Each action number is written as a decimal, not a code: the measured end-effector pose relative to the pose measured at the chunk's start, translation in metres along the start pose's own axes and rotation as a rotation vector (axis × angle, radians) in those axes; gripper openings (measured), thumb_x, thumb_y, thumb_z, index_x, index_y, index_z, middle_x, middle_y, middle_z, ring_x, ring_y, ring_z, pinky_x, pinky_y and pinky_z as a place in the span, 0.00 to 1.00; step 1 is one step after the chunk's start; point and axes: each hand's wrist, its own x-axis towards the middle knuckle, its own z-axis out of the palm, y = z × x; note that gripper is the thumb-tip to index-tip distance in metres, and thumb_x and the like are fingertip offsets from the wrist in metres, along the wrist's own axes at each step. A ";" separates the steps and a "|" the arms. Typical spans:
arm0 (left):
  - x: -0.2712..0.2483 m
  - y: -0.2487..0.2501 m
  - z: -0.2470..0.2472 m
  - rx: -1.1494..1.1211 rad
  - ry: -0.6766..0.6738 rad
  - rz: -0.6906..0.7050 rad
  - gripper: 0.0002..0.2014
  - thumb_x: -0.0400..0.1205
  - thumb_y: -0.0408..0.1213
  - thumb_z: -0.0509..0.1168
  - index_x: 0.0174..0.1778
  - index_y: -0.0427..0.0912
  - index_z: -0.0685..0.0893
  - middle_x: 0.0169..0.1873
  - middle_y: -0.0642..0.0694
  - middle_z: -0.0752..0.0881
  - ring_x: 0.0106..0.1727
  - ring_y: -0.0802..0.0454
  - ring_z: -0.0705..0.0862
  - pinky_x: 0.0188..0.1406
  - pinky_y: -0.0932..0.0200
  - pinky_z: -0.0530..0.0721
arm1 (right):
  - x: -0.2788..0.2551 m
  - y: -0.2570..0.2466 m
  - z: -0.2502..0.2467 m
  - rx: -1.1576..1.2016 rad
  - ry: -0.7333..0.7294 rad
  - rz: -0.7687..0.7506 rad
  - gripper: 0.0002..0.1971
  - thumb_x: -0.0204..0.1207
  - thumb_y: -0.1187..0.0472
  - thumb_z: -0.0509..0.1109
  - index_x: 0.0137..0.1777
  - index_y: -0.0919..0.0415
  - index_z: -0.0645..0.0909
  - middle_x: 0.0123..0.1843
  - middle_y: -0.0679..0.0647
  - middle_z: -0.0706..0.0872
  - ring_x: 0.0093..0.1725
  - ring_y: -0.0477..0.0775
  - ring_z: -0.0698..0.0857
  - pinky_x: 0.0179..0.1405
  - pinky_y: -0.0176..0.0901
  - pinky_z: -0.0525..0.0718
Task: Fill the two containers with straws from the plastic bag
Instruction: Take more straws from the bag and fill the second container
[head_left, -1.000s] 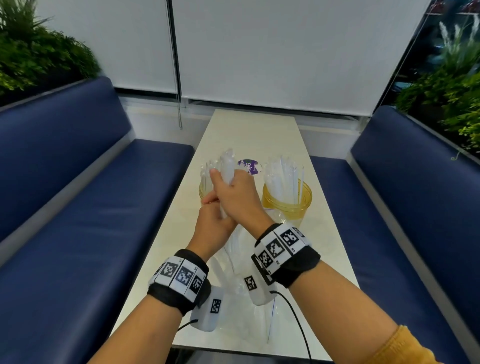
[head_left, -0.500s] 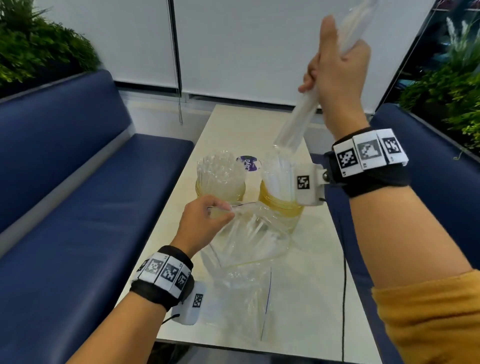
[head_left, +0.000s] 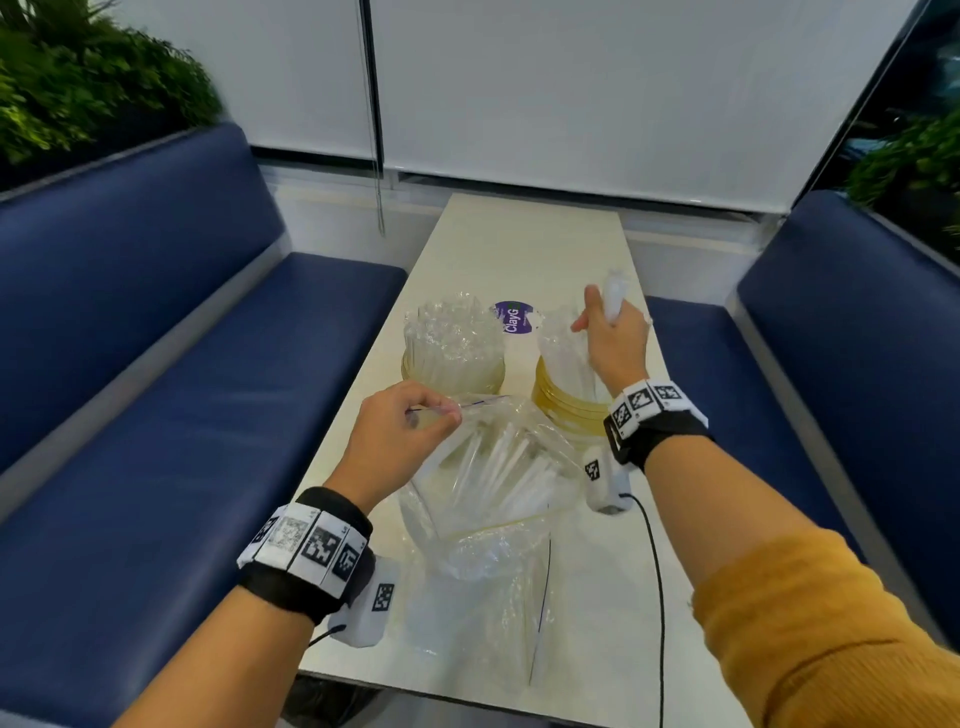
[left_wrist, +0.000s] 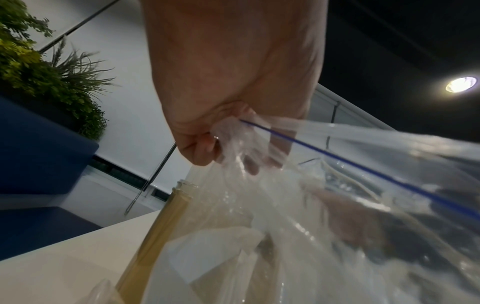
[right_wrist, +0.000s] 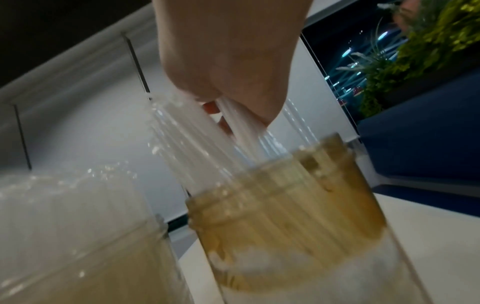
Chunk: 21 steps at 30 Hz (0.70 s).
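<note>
Two amber-tinted clear containers stand side by side on the table. The left container (head_left: 451, 358) is packed with wrapped straws. My right hand (head_left: 613, 338) grips a bundle of straws (head_left: 613, 296) whose lower ends sit inside the right container (head_left: 563, 402) (right_wrist: 285, 216), among other straws. My left hand (head_left: 402, 431) pinches the rim of the clear plastic bag (head_left: 498, 473) (left_wrist: 324, 216) and holds its mouth up; more straws lie inside the bag. In the left wrist view my left hand (left_wrist: 228, 150) bunches the bag's edge by its blue zip line.
The narrow cream table (head_left: 524, 249) runs between two blue benches (head_left: 156, 374) (head_left: 841, 332). A purple round sticker or lid (head_left: 514, 317) lies behind the containers. A second flat plastic bag (head_left: 483, 613) lies near the front edge. Plants top both bench backs.
My right hand has come down from high above the table, bringing the straw bundle into the right container. My left hand stays on the bag's rim.
</note>
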 end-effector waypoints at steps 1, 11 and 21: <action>0.000 0.001 -0.001 0.004 0.002 0.001 0.02 0.79 0.42 0.75 0.42 0.50 0.89 0.44 0.56 0.90 0.47 0.67 0.86 0.54 0.68 0.79 | -0.003 0.007 0.001 -0.005 0.012 0.018 0.23 0.87 0.47 0.62 0.39 0.63 0.85 0.32 0.45 0.82 0.32 0.40 0.78 0.32 0.30 0.70; 0.002 0.009 -0.001 0.048 0.005 0.029 0.05 0.80 0.41 0.74 0.45 0.43 0.90 0.40 0.57 0.88 0.27 0.74 0.78 0.33 0.74 0.70 | 0.010 -0.016 -0.020 0.058 0.238 -0.463 0.18 0.73 0.63 0.78 0.62 0.53 0.83 0.52 0.50 0.89 0.52 0.44 0.87 0.54 0.35 0.85; 0.002 0.008 -0.001 0.041 -0.007 0.018 0.05 0.79 0.45 0.75 0.44 0.49 0.91 0.39 0.59 0.87 0.30 0.62 0.76 0.37 0.70 0.74 | 0.000 0.011 -0.023 -0.613 -0.197 -0.353 0.19 0.90 0.56 0.57 0.59 0.66 0.86 0.56 0.64 0.89 0.56 0.66 0.87 0.57 0.59 0.86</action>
